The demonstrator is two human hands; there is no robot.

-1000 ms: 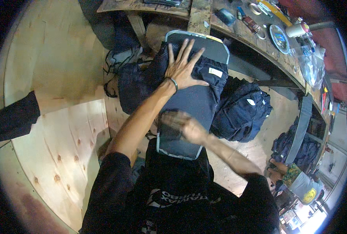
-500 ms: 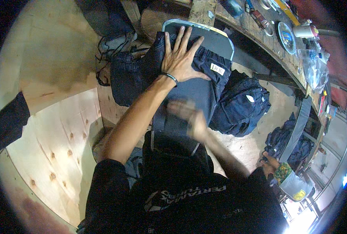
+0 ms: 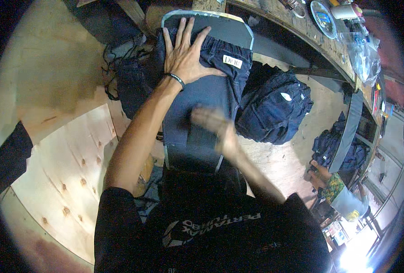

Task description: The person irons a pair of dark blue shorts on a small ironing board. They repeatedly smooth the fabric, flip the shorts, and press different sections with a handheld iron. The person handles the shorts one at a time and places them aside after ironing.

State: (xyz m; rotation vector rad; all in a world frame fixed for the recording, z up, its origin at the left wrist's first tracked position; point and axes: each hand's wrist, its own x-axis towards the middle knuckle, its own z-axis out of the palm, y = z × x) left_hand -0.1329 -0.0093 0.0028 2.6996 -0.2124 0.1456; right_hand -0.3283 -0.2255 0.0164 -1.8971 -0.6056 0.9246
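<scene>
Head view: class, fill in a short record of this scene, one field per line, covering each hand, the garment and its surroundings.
left hand: pressed flat, fingers spread, on the waistband end of the dark blue shorts
right hand: blurred, over the lower part of the shorts
support: grey board under the shorts
wrist: dark band on the left wrist
nearby: pile of dark blue garments to the right
surface: plywood table

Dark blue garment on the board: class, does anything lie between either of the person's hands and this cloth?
Nothing visible does. The left hand lies flat, fingers spread, directly on the dark blue garment near its waistband end. The right hand is motion-blurred over the lower part of the cloth; whether it touches cannot be told, but nothing shows between them.
</scene>
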